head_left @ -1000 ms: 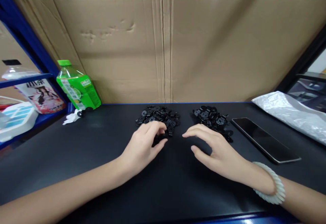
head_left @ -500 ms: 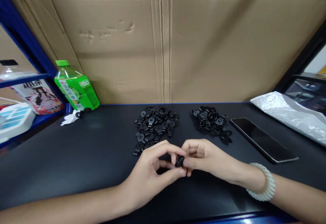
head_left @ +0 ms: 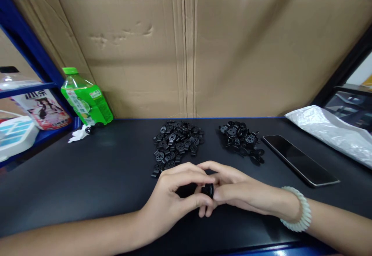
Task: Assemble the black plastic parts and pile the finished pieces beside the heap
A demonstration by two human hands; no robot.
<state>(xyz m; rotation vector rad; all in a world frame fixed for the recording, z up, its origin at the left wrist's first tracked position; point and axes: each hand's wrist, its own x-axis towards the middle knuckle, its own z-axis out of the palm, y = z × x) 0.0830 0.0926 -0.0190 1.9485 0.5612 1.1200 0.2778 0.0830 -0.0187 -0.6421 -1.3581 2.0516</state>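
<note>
Between both hands, just above the dark table, is a small black plastic part point(head_left: 207, 190). My left hand point(head_left: 180, 194) pinches it between thumb and fingertips. My right hand point(head_left: 232, 188) presses its thumb against the part's right side, with its fingers curled behind. The fingers partly cover the part, so its full shape is hidden. Beyond my left hand lies a pile of black plastic parts point(head_left: 177, 141) with round perforated discs and short tabs. A smaller pile of black disc parts point(head_left: 240, 135) lies behind my right hand.
A phone point(head_left: 300, 159) lies at right, near a silvery plastic bag point(head_left: 328, 128). At left stands a green drink bottle point(head_left: 87, 99), with crumpled tissue point(head_left: 78, 134) and small black pieces beside it. A cardboard wall point(head_left: 139, 54) closes the back. A blue shelf point(head_left: 31, 90) borders the left.
The black part has turned between my fingers and sits slightly lower. My right hand has rolled over, its fingers now reaching behind and under the part. My left hand has barely moved.
</note>
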